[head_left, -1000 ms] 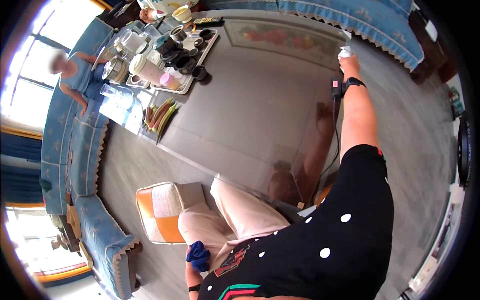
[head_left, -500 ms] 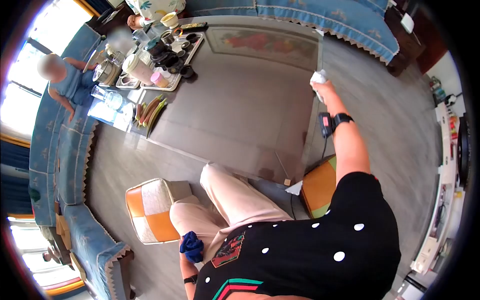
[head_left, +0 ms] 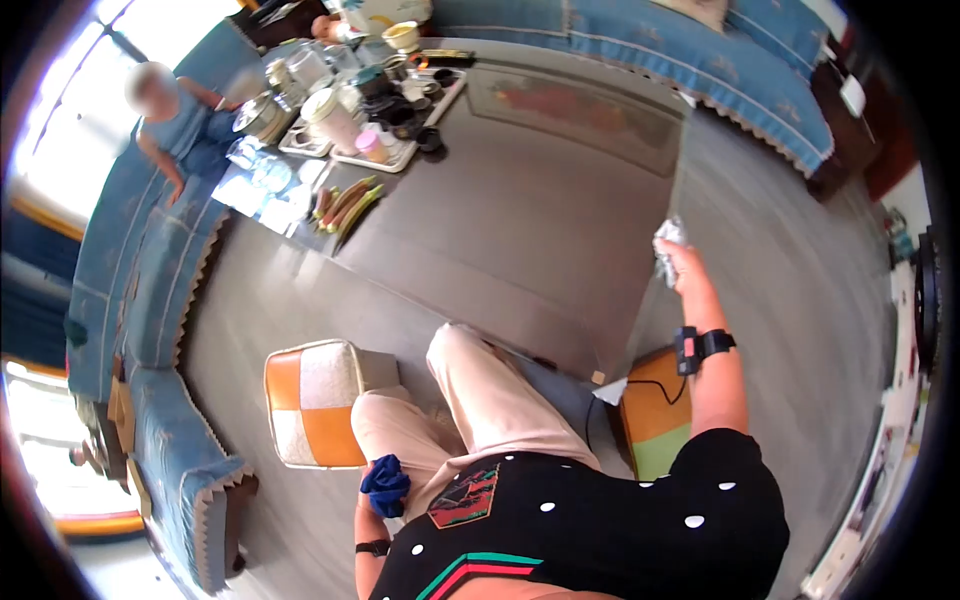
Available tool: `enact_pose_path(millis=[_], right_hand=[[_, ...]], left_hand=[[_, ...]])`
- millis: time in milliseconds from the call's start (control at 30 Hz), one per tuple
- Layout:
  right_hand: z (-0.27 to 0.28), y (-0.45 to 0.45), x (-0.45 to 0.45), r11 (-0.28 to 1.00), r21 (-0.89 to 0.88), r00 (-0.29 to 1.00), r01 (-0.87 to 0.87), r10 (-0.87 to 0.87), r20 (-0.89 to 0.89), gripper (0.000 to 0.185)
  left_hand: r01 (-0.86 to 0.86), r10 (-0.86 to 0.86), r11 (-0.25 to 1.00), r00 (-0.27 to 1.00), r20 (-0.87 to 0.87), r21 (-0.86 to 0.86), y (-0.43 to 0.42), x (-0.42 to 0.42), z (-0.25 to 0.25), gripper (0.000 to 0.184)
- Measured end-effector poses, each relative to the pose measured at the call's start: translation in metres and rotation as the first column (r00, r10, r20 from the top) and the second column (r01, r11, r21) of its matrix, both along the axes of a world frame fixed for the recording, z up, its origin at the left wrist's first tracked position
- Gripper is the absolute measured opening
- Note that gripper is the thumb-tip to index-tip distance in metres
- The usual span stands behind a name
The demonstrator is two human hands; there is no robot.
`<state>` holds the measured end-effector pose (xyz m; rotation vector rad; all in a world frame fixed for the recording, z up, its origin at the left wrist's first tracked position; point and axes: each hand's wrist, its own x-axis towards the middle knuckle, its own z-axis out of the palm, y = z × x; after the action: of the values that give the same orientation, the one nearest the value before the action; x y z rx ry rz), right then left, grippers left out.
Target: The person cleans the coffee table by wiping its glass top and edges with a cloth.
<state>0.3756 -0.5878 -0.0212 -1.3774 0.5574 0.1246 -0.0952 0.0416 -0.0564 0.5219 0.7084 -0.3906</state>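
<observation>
My right hand (head_left: 683,262) is closed on a crumpled white cloth (head_left: 670,240) at the right edge of the glass-topped table (head_left: 520,200). A dark device with a cable is strapped to that wrist. At the lower left, my left hand (head_left: 372,488) holds a bunched dark blue cloth (head_left: 387,486) beside my thigh, its fingers mostly hidden by the cloth. Long green and reddish pods (head_left: 347,206) lie on the table's left part, near a tray (head_left: 400,160) with a pink-lidded jar (head_left: 372,146), a white jug (head_left: 330,118) and dark cups.
Two stools stand by the table, one orange and white (head_left: 315,405), one orange and green (head_left: 655,410). A person in blue (head_left: 185,125) sits on the blue sofa (head_left: 150,290) at the left. Another person's hand shows at the top. A remote (head_left: 447,56) lies at the far edge.
My right hand has come back along the table's right edge toward my body with the white cloth. My left hand still holds the blue cloth by my thigh. The view has shifted.
</observation>
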Motion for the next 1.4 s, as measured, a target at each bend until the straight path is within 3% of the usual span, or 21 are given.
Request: enact_pose_path(millis=[33, 200, 267, 300, 333, 467, 533, 633, 700, 800, 833, 867, 933, 1000, 1067, 1167, 1200, 1267, 1300, 1400], right_hand=[[-0.012, -0.013, 0.022, 1.000, 0.027, 1.000, 0.000, 0.000, 0.016, 0.024], [-0.065, -0.095, 0.155, 0.996, 0.086, 0.999, -0.009, 0.006, 0.041, 0.018], [-0.028, -0.087, 0.161, 0.999, -0.028, 0.986, -0.045, 0.049, 0.157, 0.018], [-0.028, -0.088, 0.183, 0.998, -0.056, 0.991, 0.007, 0.000, 0.132, 0.018], [-0.033, -0.097, 0.204, 0.989, -0.129, 0.996, 0.078, -0.071, 0.055, 0.020], [-0.063, -0.133, 0.273, 0.968, -0.192, 0.986, 0.164, -0.155, 0.061, 0.022], [-0.052, -0.134, 0.285, 0.944, -0.251, 0.977, 0.214, -0.203, 0.071, 0.019], [-0.035, -0.131, 0.287, 0.927, -0.304, 0.976, 0.219, -0.210, 0.063, 0.029], [-0.037, -0.134, 0.302, 0.908, -0.351, 0.961, 0.227, -0.267, -0.070, 0.038], [-0.039, -0.134, 0.305, 0.889, -0.379, 0.946, 0.258, -0.311, -0.086, 0.044], [-0.046, -0.136, 0.303, 0.891, -0.344, 0.947, 0.297, -0.320, -0.012, 0.050], [-0.054, -0.136, 0.302, 0.869, -0.367, 0.940, 0.334, -0.335, 0.062, 0.040], [-0.058, -0.138, 0.279, 0.949, -0.211, 0.962, 0.232, -0.193, 0.192, 0.037], [-0.048, -0.121, 0.237, 0.978, -0.160, 0.913, 0.136, -0.061, 0.403, 0.030], [-0.053, -0.123, 0.224, 0.998, 0.039, 0.997, 0.044, -0.046, 0.056, 0.025], [-0.062, -0.105, 0.158, 0.992, 0.102, 0.988, -0.073, 0.058, 0.141, 0.023], [-0.045, -0.082, 0.125, 0.988, 0.108, 0.983, -0.110, 0.092, 0.160, 0.024], [-0.013, -0.046, 0.061, 0.990, 0.034, 0.989, -0.135, 0.133, 0.066, 0.023], [-0.004, -0.033, 0.034, 0.990, 0.021, 0.990, -0.140, 0.139, 0.029, 0.024], [0.011, 0.004, -0.039, 0.988, -0.022, 0.988, -0.152, 0.151, -0.034, 0.024]], left_hand=[[0.056, -0.056, 0.998, 0.998, 0.019, 0.002, 0.001, 0.001, 0.001, 0.061], [-0.030, 0.033, 0.998, 0.998, -0.059, 0.048, -0.012, 0.004, 0.015, 0.061], [-0.047, 0.044, 0.998, 0.995, -0.089, -0.031, -0.011, 0.004, 0.019, 0.061], [-0.029, 0.026, 0.997, 0.999, -0.042, -0.065, -0.008, 0.001, 0.014, 0.063], [-0.039, 0.038, 0.998, 0.999, -0.035, -0.055, -0.010, -0.001, 0.016, 0.063], [-0.110, 0.100, 0.984, 0.992, -0.075, -0.140, -0.017, -0.001, 0.025, 0.064], [-0.083, 0.105, 0.987, 0.982, -0.155, 0.140, -0.016, -0.003, 0.025, 0.063], [-0.156, 0.145, 0.974, 0.986, -0.076, -0.162, -0.016, -0.007, 0.025, 0.065], [-0.150, 0.141, 0.977, 0.988, -0.066, -0.152, -0.015, -0.010, 0.027, 0.064], [-0.150, 0.145, 0.968, 0.989, -0.036, -0.201, -0.024, -0.008, 0.032, 0.062], [-0.148, 0.142, 0.979, 0.988, -0.055, -0.137, -0.024, -0.010, 0.030, 0.062], [-0.138, 0.132, 0.988, 0.989, -0.070, -0.074, -0.021, -0.009, 0.027, 0.063], [-0.139, 0.134, 0.980, 0.990, -0.046, -0.139, -0.018, -0.010, 0.022, 0.064], [-0.127, 0.130, 0.991, 0.988, -0.080, 0.033, -0.024, -0.005, 0.027, 0.065], [-0.086, 0.091, 0.994, 0.993, -0.074, 0.074, -0.018, -0.007, 0.013, 0.066], [-0.069, 0.066, 0.996, 0.996, -0.067, -0.047, -0.023, 0.007, 0.029, 0.066], [-0.136, 0.144, 0.988, 0.982, -0.126, 0.066, -0.020, 0.006, 0.018, 0.064], [-0.040, 0.035, 0.998, 0.996, -0.085, -0.055, -0.016, 0.012, 0.020, 0.062], [-0.066, 0.061, 0.981, 0.998, -0.032, -0.182, -0.014, 0.011, 0.015, 0.062], [0.007, -0.006, 0.994, 1.000, 0.006, -0.112, -0.006, 0.015, 0.000, 0.062]])
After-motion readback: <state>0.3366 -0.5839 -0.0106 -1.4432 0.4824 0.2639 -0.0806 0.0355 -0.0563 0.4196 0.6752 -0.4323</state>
